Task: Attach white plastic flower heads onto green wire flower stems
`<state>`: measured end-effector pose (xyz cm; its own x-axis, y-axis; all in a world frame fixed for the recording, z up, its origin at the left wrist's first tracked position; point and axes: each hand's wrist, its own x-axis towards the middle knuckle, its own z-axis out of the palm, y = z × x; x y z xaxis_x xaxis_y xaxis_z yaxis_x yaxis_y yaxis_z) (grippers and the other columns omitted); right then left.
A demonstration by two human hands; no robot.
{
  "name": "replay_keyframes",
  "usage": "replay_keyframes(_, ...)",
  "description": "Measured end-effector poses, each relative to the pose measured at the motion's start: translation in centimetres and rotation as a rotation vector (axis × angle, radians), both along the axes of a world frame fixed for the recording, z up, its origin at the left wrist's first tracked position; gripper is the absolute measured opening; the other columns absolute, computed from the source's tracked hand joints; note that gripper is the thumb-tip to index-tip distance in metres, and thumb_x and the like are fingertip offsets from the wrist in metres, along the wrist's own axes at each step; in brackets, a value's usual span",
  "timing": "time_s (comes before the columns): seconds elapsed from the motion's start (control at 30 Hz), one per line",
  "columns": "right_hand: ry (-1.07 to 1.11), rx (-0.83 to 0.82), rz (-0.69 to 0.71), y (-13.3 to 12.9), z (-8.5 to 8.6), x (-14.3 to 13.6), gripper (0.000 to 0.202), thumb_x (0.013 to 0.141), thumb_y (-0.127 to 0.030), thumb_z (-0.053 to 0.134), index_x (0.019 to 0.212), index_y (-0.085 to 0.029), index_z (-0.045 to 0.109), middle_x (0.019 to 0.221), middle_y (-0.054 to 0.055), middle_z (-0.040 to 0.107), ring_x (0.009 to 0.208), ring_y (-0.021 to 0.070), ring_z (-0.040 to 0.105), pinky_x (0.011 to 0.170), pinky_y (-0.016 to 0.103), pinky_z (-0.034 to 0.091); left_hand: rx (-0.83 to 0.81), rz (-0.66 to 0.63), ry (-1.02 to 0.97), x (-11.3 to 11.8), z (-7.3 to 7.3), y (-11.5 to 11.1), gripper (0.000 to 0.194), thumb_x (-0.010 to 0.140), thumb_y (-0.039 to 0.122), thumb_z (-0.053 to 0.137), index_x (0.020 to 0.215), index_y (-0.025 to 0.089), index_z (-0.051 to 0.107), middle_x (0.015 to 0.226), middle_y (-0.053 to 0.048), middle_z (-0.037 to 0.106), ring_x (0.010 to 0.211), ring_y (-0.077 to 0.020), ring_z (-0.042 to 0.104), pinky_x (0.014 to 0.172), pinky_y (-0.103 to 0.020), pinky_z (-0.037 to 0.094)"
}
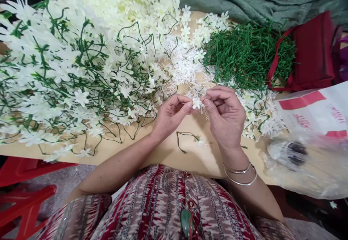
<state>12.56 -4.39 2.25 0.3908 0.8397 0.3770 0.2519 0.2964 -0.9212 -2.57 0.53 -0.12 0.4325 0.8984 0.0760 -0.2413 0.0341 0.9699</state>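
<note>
Okay, so way off to the left of the green stem pile (244,55) there's a big messy heap of white flowers (81,73) on bent green stems, sprawling over the paper-covered table (108,151). Next along is the left hand (170,115), left of that green pile and closer to the body, thumb and finger pinched on the left edge of a small white flower (197,103). Just left of the green pile sits a tangle of white thready bits (187,66).

A loose sprig (190,134) lies between the forearms, on the body side of the green pile; its stem is bent, so no single long axis, but the blossom end points right.

Now the small flower itself: left of the green pile and bodyward, right between the two sets of fingertips, so neither hand is really nearer. It's roughly round, no obvious long axis. The right hand (228,115) pinches its right edge, though I can't tell if something tiny's in there too. That's the hand nearer the green pile. Right of the pile: a red bag (315,55).
</note>
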Motion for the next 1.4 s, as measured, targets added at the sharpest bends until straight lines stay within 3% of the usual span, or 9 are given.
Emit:
replay_keyframes(0.3, -0.163, -0.028, -0.008, -0.6, 0.3, -0.2, 0.015, 0.095, -0.018, 0.069, 0.105, -0.028, 0.074, 0.11, 0.004, 0.065, 0.099, 0.0173, 0.068, 0.081, 0.036, 0.061, 0.027, 0.025, -0.035, 0.1, 0.0, 0.0, 0.027, 0.093, 0.043, 0.079, 0.095, 0.017, 0.073, 0.086, -0.001, 0.075, 0.078, -0.0105, 0.071, 0.077, -0.024, 0.059)
replay_keyframes(0.43, -0.369, 0.054, -0.049, -0.6, 0.2, -0.3, 0.018, 0.098, -0.019, 0.066, 0.108, -0.031, 0.073, 0.11, 0.004, 0.066, 0.106, 0.0212, 0.068, 0.091, 0.044, 0.061, -0.001, 0.036, -0.053, 0.2, 0.0, 0.0, 0.026, 0.09, 0.042, 0.082, 0.095, 0.018, 0.075, 0.086, -0.001, 0.075, 0.078, -0.01, 0.07, 0.077, -0.023, 0.058)
replay_keyframes(0.6, -0.492, 0.133, -0.081, -0.5, 0.4, -0.6, 0.022, 0.098, -0.014, 0.065, 0.109, -0.031, 0.072, 0.105, 0.003, 0.067, 0.1, 0.0202, 0.069, 0.088, 0.043, 0.063, -0.013, 0.026, -0.089, 0.2, 0.1, 0.0, 0.018, 0.09, 0.036, 0.083, 0.096, 0.02, 0.078, 0.091, -0.001, 0.077, 0.082, -0.0103, 0.071, 0.083, -0.025, 0.058)
replay_keyframes(0.97, -0.219, -0.004, -0.042, -0.3, -1.5, -0.2, 0.035, 0.091, -0.024, 0.076, 0.122, -0.037, 0.069, 0.131, 0.005, 0.056, 0.124, 0.0246, 0.061, 0.093, 0.044, 0.063, -0.081, -0.001, -0.117, 0.1, 0.5, 0.1, 0.02, 0.086, 0.04, 0.086, 0.089, 0.02, 0.08, 0.102, -0.004, 0.08, 0.096, -0.0136, 0.072, 0.095, -0.029, 0.058)
replay_keyframes(1.13, -0.101, -0.082, 0.06, -0.1, -0.9, 0.5, 0.008, 0.089, -0.023, 0.079, 0.094, -0.027, 0.075, 0.111, 0.004, 0.071, 0.112, 0.0223, 0.069, 0.101, 0.047, 0.058, -0.062, -0.044, -0.087, 0.0, 0.5, 0.2, 0.02, 0.089, 0.039, 0.083, 0.093, 0.02, 0.079, 0.099, -0.004, 0.08, 0.094, -0.0139, 0.072, 0.094, -0.03, 0.058)
replay_keyframes(1.23, -0.078, -0.054, 0.046, 0.0, -0.7, 0.9, 0.008, 0.087, -0.021, 0.08, 0.087, -0.025, 0.074, 0.104, 0.002, 0.075, 0.106, 0.0211, 0.071, 0.1, 0.045, 0.056, -0.032, -0.048, -0.065, 0.1, 0.5, -0.1, 0.024, 0.093, 0.042, 0.079, 0.101, 0.019, 0.077, 0.102, -0.005, 0.079, 0.095, -0.0145, 0.073, 0.092, -0.03, 0.058)
replay_keyframes(1.33, -0.064, -0.066, -0.025, 0.0, -0.7, 1.4, 0.008, 0.088, -0.023, 0.078, 0.089, -0.026, 0.071, 0.095, 0.001, 0.075, 0.094, 0.0194, 0.071, 0.09, 0.041, 0.057, 0.069, -0.003, -0.019, 0.0, 0.9, -0.4, 0.026, 0.096, 0.041, 0.075, 0.11, 0.02, 0.073, 0.108, -0.007, 0.076, 0.099, -0.0168, 0.073, 0.093, -0.032, 0.058)
replay_keyframes(1.4, -0.065, -0.106, -0.098, 0.0, -0.8, 1.8, 0.009, 0.09, -0.027, 0.077, 0.091, -0.026, 0.068, 0.086, -0.001, 0.071, 0.081, 0.0175, 0.069, 0.078, 0.037, 0.056, 0.218, -0.01, 0.048, -0.4, 1.7, -0.4, 0.019, 0.094, 0.035, 0.077, 0.105, 0.02, 0.072, 0.104, -0.006, 0.074, 0.095, -0.0167, 0.072, 0.09, -0.032, 0.057)
